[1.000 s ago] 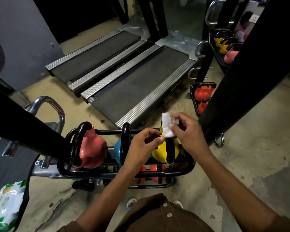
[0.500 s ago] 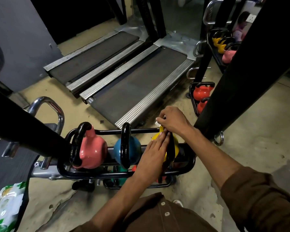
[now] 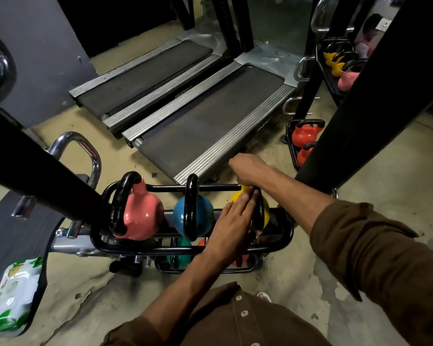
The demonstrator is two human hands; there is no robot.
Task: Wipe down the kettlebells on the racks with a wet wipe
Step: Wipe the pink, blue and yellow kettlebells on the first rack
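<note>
We find the left hand laid flat against the near side of the yellow kettlebell. Its fingers are straight and close together, reaching the black handle. We judge it is there to steady the bell in the rack while the other hand works.

The right hand arches over the bell's far top, knuckles up. Its fingers are turned under and hidden, so we cannot tell what they grip. The wet wipe is not visible (presumably beneath that hand, though unconfirmed).

The yellow kettlebell sits at the right end of the upper tier, next to the blue kettlebell. The pink kettlebell is further left, and no hand touches either.

A pack of wipes lies at lower left, in our judgement kept close for replacements. Red kettlebells stand on another rack well apart, so we assess that much work remains.
</note>
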